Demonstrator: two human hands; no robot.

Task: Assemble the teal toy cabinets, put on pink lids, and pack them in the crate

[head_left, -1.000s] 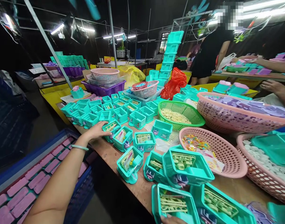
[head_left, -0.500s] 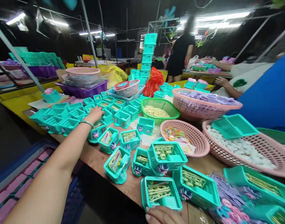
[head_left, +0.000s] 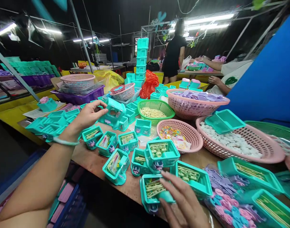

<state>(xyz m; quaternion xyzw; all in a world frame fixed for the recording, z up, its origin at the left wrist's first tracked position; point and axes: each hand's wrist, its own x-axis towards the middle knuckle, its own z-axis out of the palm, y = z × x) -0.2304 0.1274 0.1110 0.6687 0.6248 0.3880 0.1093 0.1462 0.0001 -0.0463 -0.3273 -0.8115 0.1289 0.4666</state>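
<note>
My left hand [head_left: 90,113] pinches a teal plastic box [head_left: 115,109] by its near edge and keeps it tilted above the others. Under my right hand [head_left: 183,196], whose fingers are spread, sits a teal box [head_left: 152,191] with pale yellow sticks inside; whether the fingertips touch it I cannot tell. Just behind stands another teal box [head_left: 161,150] holding pale yellow pieces, partly over its neighbour. To the left, a box with sticks and a printed card [head_left: 114,163] rests near the table edge.
Baskets line the far side: a green one [head_left: 173,110] of yellow sticks, a pink one [head_left: 198,139] of small colourful bits, another pink one [head_left: 273,152] of white pieces. Bagged pink and blue roses [head_left: 230,209] lie at right. A co-worker's arm [head_left: 217,82] shows beyond.
My left hand has lifted a teal box out of the group and tilted it. My right hand has come further into view over the front box. The view has shifted slightly.
</note>
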